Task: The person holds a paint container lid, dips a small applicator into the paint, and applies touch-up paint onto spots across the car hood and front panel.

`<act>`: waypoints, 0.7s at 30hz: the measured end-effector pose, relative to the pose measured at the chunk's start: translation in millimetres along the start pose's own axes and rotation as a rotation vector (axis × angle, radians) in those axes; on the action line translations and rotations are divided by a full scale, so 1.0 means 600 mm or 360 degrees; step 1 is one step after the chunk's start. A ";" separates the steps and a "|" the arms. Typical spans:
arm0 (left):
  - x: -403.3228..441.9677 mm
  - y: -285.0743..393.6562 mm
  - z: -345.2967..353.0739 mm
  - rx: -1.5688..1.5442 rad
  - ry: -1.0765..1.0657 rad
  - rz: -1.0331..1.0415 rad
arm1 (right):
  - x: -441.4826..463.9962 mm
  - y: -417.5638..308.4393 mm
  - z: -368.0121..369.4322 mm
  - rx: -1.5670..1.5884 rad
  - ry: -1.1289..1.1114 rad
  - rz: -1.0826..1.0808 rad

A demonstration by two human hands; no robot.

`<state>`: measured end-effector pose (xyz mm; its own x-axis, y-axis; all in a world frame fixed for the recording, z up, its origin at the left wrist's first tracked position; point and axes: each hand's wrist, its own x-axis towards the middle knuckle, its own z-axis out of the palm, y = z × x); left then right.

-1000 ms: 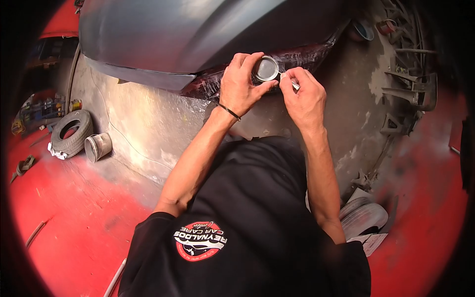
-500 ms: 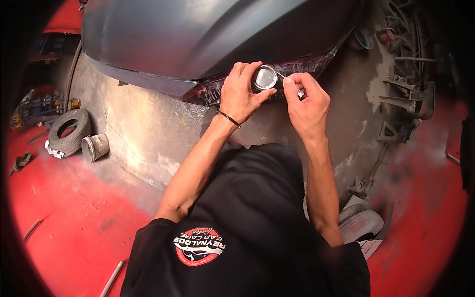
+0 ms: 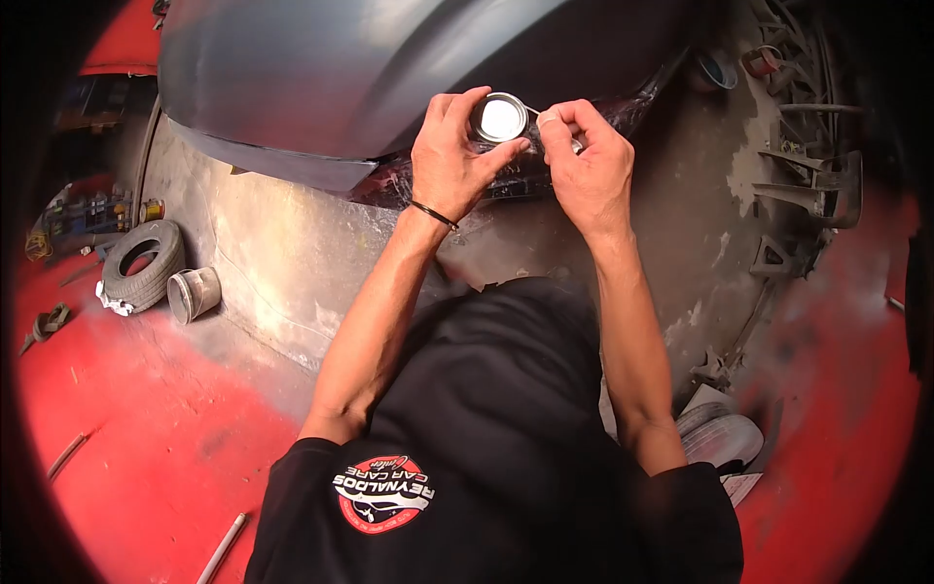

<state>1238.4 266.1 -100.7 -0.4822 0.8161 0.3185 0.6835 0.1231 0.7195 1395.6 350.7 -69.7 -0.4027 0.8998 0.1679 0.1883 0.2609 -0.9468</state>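
Observation:
My left hand (image 3: pixel 449 156) is closed around a small round tin can (image 3: pixel 502 118) with a shiny metal lid facing up. Its fingers lie along the far side and the thumb along the near side. My right hand (image 3: pixel 593 161) pinches a thin metal tool (image 3: pixel 532 109), whose tip meets or nearly meets the can's right rim. Most of the tool is hidden in the fingers, so its exact kind is unclear. Both hands are over the front edge of a dark grey car hood (image 3: pixel 321 78), above dark, wrinkled plastic sheeting (image 3: pixel 394 180).
On the left floor are a tire (image 3: pixel 146 277) and a dirty bucket (image 3: pixel 195 294). Car parts (image 3: pixel 808 185) line the right side, with a red container (image 3: pixel 761 61) and a bluish bowl (image 3: pixel 715 72) nearby. More tires (image 3: pixel 725 440) lie at lower right. A pale rod (image 3: pixel 224 547) rests lower left.
Both hands, with the can and the thin tool, have shifted up and slightly left in view. The lid now catches brighter light. The tool stays at the can's rim.

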 end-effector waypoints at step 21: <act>-0.106 -0.048 -0.023 0.0119 0.0034 -0.0208 | 0.192 0.135 0.066 -0.0025 0.0002 0.0155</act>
<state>1241.9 203.1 -133.4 -0.5808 0.7783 0.2384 0.6526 0.2701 0.7079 1329.2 461.7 -137.9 -0.3807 0.9216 0.0754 0.2407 0.1775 -0.9542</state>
